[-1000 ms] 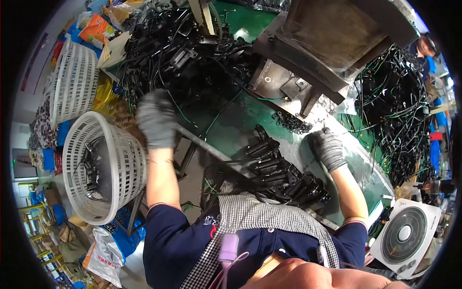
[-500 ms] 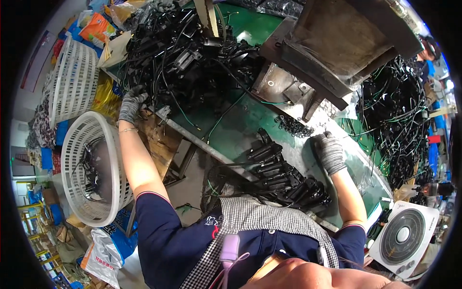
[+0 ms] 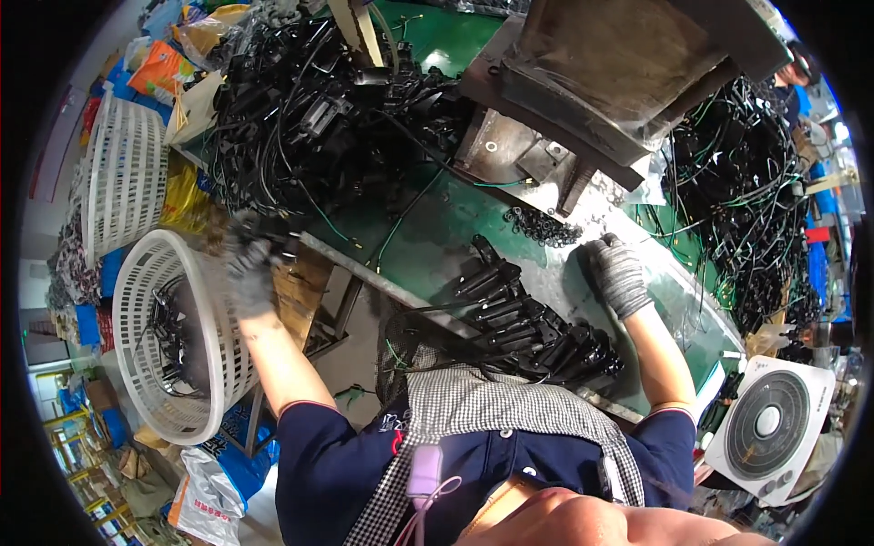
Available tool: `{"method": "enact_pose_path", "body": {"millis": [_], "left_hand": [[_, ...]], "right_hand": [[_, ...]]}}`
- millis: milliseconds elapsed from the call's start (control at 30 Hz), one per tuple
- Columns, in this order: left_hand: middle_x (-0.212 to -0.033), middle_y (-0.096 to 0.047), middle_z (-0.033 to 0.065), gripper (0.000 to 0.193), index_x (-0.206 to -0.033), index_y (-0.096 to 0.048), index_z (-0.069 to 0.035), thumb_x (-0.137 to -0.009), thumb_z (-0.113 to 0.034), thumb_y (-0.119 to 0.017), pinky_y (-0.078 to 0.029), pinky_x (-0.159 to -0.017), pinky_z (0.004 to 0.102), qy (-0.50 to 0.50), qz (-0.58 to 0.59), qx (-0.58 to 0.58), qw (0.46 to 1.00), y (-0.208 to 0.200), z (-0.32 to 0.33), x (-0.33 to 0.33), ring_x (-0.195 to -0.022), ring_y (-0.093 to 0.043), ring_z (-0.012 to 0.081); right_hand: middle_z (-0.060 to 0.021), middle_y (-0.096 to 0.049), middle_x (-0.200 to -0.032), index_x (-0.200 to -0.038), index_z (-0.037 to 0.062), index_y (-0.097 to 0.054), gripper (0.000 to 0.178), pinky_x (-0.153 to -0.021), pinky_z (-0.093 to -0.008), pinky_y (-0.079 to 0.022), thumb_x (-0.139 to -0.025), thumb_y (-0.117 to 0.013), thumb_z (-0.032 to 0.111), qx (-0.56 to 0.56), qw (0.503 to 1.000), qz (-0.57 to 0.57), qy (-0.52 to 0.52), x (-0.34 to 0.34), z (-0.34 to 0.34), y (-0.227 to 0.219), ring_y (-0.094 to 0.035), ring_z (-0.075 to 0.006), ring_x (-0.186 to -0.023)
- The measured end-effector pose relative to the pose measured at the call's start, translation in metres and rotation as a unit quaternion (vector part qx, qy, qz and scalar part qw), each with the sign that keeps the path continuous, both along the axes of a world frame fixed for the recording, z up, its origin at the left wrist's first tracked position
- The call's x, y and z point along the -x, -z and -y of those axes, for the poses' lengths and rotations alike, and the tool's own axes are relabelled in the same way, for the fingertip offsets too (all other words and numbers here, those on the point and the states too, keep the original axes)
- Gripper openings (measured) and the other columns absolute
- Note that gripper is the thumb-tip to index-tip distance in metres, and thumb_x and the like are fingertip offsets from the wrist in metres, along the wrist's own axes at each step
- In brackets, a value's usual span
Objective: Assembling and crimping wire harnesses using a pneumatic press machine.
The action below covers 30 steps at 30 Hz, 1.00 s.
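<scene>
My left hand [image 3: 252, 264], in a grey knit glove, is smeared by motion beside the rim of a white basket [image 3: 214, 341]. Its fingers appear closed round a dark black part [image 3: 284, 240], whose shape is blurred. My right hand [image 3: 619, 276], gloved alike, rests on the green table with its fingers curled, close to a small heap of black rings [image 3: 546, 227]. What its fingertips hold, if anything, is hidden. Between my arms, several black cylindrical parts with cables [image 3: 519, 318] lie in a row along the table's near edge.
A big tangle of black parts and cables [image 3: 319, 136] covers the table's far left. A heavy metal machine [image 3: 583, 100] stands at the far centre, with more black cables [image 3: 737, 200] to its right. At lower right sits a white fan-like unit [image 3: 767, 428].
My left hand has come back from the edge of the tangle toward me, with a dark part now showing at its fingers. The right hand stays by the rings; the whole view has shifted slightly.
</scene>
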<state>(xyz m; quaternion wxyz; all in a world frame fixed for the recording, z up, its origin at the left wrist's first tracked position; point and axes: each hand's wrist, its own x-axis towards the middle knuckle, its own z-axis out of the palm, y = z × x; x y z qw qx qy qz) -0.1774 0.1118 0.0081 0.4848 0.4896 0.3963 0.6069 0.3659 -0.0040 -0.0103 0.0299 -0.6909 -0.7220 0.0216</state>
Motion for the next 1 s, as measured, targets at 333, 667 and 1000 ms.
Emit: {"method": "enact_pose_path", "body": {"millis": [333, 667, 1000], "left_hand": [[-0.113, -0.053, 0.0080, 0.045, -0.114, -0.055, -0.008, -0.073, -0.008, -0.072, -0.049, -0.081, 0.0309, -0.010, -0.414, -0.160, 0.896, 0.074, 0.048, -0.131, -0.092, -0.054, 0.0196], [-0.103, -0.054, 0.0140, 0.047, -0.120, -0.053, -0.009, -0.076, -0.007, -0.068, -0.053, -0.071, 0.0346, 0.135, -0.220, 0.106, 0.960, 0.019, 0.039, -0.109, -0.085, -0.061, 0.0258], [-0.096, -0.063, 0.0158, 0.056, -0.123, -0.054, -0.009, -0.074, -0.028, -0.073, -0.054, -0.073, 0.0389, 0.193, -0.746, -0.116, 0.626, -0.030, 0.016, -0.201, -0.081, -0.064, 0.0282]], "right_hand": [[-0.0176, -0.062, -0.090, -0.093, 0.0076, -0.068, 0.016, -0.068, -0.0462, -0.049, -0.080, -0.063, 0.015, -0.006, 0.995, -0.100, -0.019, 0.019, -0.005, -0.016, -0.060, -0.0370, -0.079], [-0.0176, -0.060, -0.091, -0.091, 0.0072, -0.068, 0.019, -0.068, -0.0458, -0.049, -0.080, -0.060, 0.020, -0.022, 0.991, -0.077, -0.105, 0.026, -0.015, -0.004, -0.060, -0.0355, -0.079], [-0.0152, -0.062, -0.083, -0.091, 0.0072, -0.069, 0.016, -0.064, -0.0438, -0.049, -0.080, -0.061, 0.016, -0.018, 0.992, -0.067, -0.104, 0.027, -0.023, -0.014, -0.061, -0.0342, -0.076]]}}
